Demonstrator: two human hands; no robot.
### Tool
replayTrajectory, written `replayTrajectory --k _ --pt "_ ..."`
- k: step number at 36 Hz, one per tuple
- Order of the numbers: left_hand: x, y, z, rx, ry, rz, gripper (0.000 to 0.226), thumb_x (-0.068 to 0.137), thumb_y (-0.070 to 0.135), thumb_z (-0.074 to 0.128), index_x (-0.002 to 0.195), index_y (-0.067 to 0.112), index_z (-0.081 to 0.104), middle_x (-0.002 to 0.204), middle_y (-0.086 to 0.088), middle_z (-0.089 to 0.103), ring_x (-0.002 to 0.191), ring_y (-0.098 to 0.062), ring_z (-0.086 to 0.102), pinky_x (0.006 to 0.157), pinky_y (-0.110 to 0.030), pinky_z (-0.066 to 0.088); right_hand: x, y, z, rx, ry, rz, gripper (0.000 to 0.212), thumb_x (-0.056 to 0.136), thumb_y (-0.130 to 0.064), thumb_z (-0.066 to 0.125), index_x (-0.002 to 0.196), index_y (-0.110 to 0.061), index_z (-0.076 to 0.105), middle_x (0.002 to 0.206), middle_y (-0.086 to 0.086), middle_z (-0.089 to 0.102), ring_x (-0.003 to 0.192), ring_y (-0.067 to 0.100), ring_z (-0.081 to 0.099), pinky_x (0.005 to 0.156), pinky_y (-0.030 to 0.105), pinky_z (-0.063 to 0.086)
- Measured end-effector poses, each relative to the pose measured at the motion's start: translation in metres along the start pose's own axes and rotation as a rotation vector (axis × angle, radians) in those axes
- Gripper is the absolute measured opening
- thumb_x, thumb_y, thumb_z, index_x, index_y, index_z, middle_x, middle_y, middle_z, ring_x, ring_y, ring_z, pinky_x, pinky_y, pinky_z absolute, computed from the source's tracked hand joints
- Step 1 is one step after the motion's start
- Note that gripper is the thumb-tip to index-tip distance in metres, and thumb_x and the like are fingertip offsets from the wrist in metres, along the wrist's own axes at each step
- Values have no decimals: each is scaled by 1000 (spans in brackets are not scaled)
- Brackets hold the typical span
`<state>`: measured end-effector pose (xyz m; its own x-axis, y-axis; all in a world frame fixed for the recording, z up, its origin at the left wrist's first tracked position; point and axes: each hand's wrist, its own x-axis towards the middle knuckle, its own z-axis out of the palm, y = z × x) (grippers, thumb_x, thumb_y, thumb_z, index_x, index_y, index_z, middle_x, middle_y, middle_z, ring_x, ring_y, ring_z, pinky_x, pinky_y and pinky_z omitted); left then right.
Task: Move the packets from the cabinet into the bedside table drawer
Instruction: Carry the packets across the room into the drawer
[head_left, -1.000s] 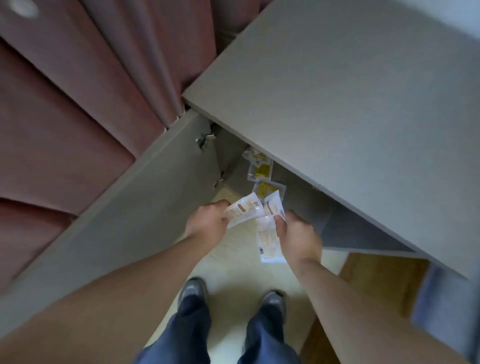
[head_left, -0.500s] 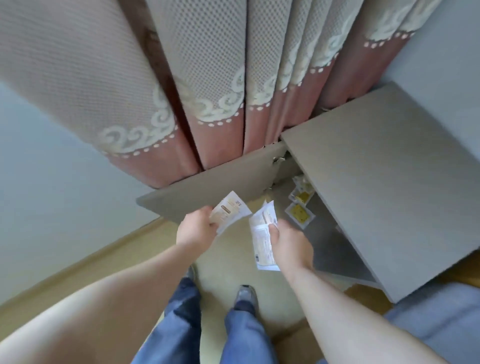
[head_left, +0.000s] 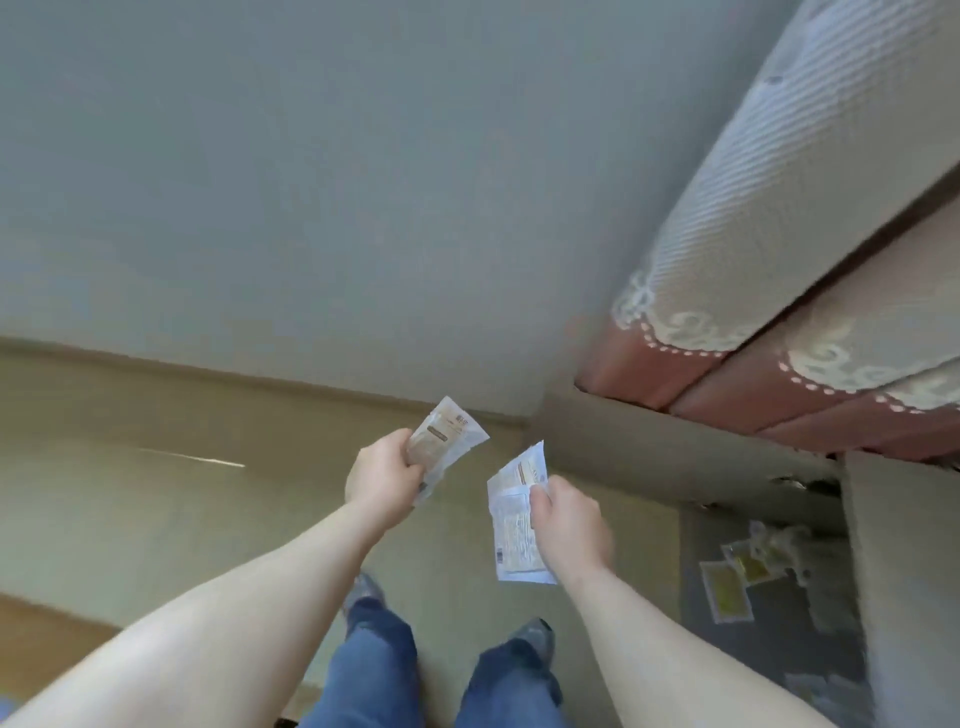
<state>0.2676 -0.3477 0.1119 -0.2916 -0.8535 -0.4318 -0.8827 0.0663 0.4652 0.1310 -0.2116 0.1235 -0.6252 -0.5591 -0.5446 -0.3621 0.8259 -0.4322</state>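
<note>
My left hand (head_left: 384, 480) grips a clear packet with beige contents (head_left: 448, 434), held up in front of me. My right hand (head_left: 569, 522) pinches white packets with printed text (head_left: 514, 525) that hang down from my fingers. At the far right the grey cabinet (head_left: 904, 571) stands open, its door (head_left: 675, 452) swung out toward me. Several yellow packets (head_left: 737, 577) lie on the cabinet's dark inner shelf. The bedside table drawer is not in view.
A grey wall (head_left: 311, 182) fills the upper left, with a skirting board (head_left: 208, 374) along the pale floor (head_left: 156, 493). Lace and red curtains (head_left: 779, 312) hang at the upper right above the cabinet. My jeans and shoes (head_left: 530, 636) are below.
The view has swung left, away from the cabinet toward the wall. Both hands have come out of the cabinet with their packets and moved apart.
</note>
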Motion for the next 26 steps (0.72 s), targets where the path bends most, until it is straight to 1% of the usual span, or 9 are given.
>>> replayTrajectory --k 4,7,9,12,18,21,22,24,26 --pt "15 -63 -56 -111 119 -147 26 81 6 53 63 21 41 68 2 53 75 -26 50 55 -28 32 -2 -74 24 -39 -33 -110 34 96 -23 33 64 -16 27 64 -2 42 58 18 34 50 28 23" --pt "25 -105 -96 -176 209 -256 25 82 6 51 63 19 41 64 0 50 71 -28 48 48 -27 28 -1 -131 49 -6 -54 -162 33 96 -25 35 65 -15 31 65 -2 45 60 18 37 51 28 25" --pt "32 -126 -122 -215 256 -285 20 82 6 50 66 18 46 63 1 51 67 -27 48 45 -25 29 -2 -169 63 55 -61 -187 33 96 -25 37 65 -15 33 65 -2 46 59 17 39 52 28 27" --pt "44 -168 -174 -294 353 -315 12 82 6 49 78 13 58 65 -2 54 66 -27 48 50 -25 32 -7 -247 94 133 -68 -273 36 95 -23 39 61 -16 32 61 -5 42 54 13 36 50 28 27" --pt "47 -240 -280 -367 591 -388 13 82 7 50 82 16 59 68 3 57 65 -21 47 48 -21 33 -25 -389 149 216 -111 -443 32 92 -21 42 62 -14 32 61 -3 39 57 17 35 52 29 27" --pt "41 -268 -329 -513 728 -453 13 84 7 53 82 18 59 71 6 59 61 -17 51 41 -22 37 -40 -449 166 256 -134 -535 36 91 -21 44 60 -16 26 58 -4 34 54 15 30 50 29 24" --pt "40 -276 -345 -582 777 -473 12 84 7 55 83 18 59 73 8 58 63 -17 53 43 -21 39 -46 -469 172 274 -151 -558 37 90 -21 45 60 -16 25 58 -4 34 55 16 30 51 28 24" --pt "40 -291 -376 -706 874 -492 10 84 8 60 84 17 59 74 12 58 74 -19 58 56 -24 44 -59 -506 182 320 -188 -600 35 89 -22 47 61 -16 26 60 -2 35 57 17 31 54 29 25" --pt "41 -306 -407 -834 977 -491 16 83 7 64 77 21 57 75 14 58 79 -19 60 65 -26 46 -71 -543 190 376 -218 -641 34 89 -21 48 62 -16 27 61 -1 34 59 17 30 54 30 25"
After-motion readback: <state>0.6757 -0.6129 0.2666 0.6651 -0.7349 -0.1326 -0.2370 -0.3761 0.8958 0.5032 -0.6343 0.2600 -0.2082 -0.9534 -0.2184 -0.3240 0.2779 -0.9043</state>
